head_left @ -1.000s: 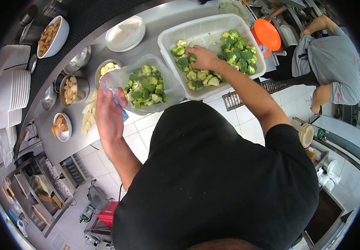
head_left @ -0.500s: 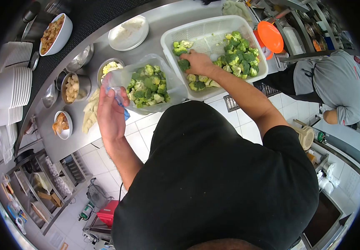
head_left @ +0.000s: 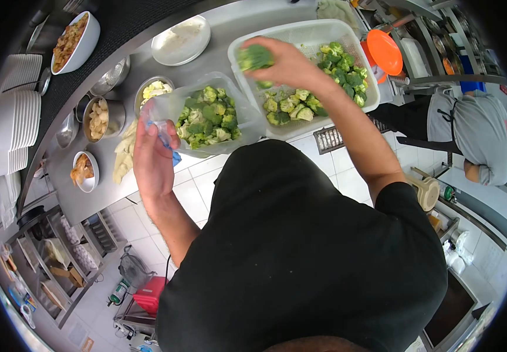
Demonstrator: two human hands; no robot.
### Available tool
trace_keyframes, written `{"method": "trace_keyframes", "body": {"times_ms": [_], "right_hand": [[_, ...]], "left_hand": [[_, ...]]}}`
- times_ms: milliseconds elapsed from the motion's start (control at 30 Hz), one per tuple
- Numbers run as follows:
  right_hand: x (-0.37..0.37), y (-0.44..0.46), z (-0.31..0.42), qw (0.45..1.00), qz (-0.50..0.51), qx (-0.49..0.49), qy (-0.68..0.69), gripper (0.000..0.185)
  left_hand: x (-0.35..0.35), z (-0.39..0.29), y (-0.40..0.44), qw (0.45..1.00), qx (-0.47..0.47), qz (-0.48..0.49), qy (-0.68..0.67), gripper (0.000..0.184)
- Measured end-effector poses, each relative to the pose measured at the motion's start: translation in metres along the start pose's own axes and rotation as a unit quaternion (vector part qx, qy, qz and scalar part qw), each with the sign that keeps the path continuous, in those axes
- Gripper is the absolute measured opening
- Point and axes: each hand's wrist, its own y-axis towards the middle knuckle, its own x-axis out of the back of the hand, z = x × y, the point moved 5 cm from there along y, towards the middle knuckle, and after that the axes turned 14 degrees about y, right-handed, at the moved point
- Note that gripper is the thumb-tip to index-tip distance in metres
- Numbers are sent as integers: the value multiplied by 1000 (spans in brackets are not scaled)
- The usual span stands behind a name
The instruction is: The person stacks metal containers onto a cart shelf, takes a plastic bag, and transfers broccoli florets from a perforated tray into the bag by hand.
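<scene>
Broccoli [head_left: 255,57] is held at twelve o'clock from the centre of the view, above the left end of the white basket [head_left: 300,30], which is placed at one o'clock on the worktop [head_left: 104,196]. More broccoli is contained in the basket and in the plastic bag [head_left: 246,108] at eleven o'clock.

Caution: pieces may be dropped onto the worktop or the floor [head_left: 353,179] if the right hand [head_left: 289,64] is loosened away from the basket, or if more is gathered than can be enclosed. The mouth of the bag may be folded inward if the left hand [head_left: 152,167] is slackened.

Grip: the right hand is closed around the broccoli, with the fingers curled; the number of pieces cannot be told because of blur. The left hand, at nine o'clock, is partly closed, and the bag's edge appears to be pinched between fingers and thumb.
</scene>
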Motion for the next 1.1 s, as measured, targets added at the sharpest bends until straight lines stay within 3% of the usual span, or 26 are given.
{"method": "trace_keyframes", "body": {"times_ms": [67, 133, 200, 300, 367, 433, 500, 600, 700, 900, 1100], "right_hand": [[-42, 9, 9, 973, 62, 202, -87, 62], [-91, 0, 27, 971, 136, 116, -158, 61], [-131, 1, 12, 964, 164, 94, -187, 56], [-143, 0, 15, 955, 126, 201, -177, 50], [-112, 10, 21, 981, 90, 119, -126, 46], [-65, 36, -6, 984, -11, 84, -158, 43], [-21, 58, -51, 940, -71, 66, -327, 42], [-6, 74, -133, 884, 18, 96, -457, 47], [-15, 71, -151, 877, 18, 82, -474, 57], [-5, 67, -150, 905, 3, 23, -425, 69], [26, 63, -152, 910, -38, -74, -405, 69]], "left_hand": [[-2, 0, 1, 1000, -1, 2, 2, 63], [-5, -1, 2, 1000, 0, 2, 2, 63], [-8, -3, 3, 1000, 3, -10, 10, 62], [-1, -5, 1, 999, -4, -23, 24, 60], [7, -3, -5, 999, -3, -30, 20, 59], [16, -1, -11, 999, 0, -35, 5, 61], [19, 1, -14, 999, -5, -37, -7, 61], [17, 2, -14, 999, -7, -35, -17, 59], [14, -1, -12, 1000, -8, -15, -20, 58], [7, -4, -10, 1000, -2, -27, -10, 60], [12, -1, -12, 1000, -5, -7, -21, 61]]}}
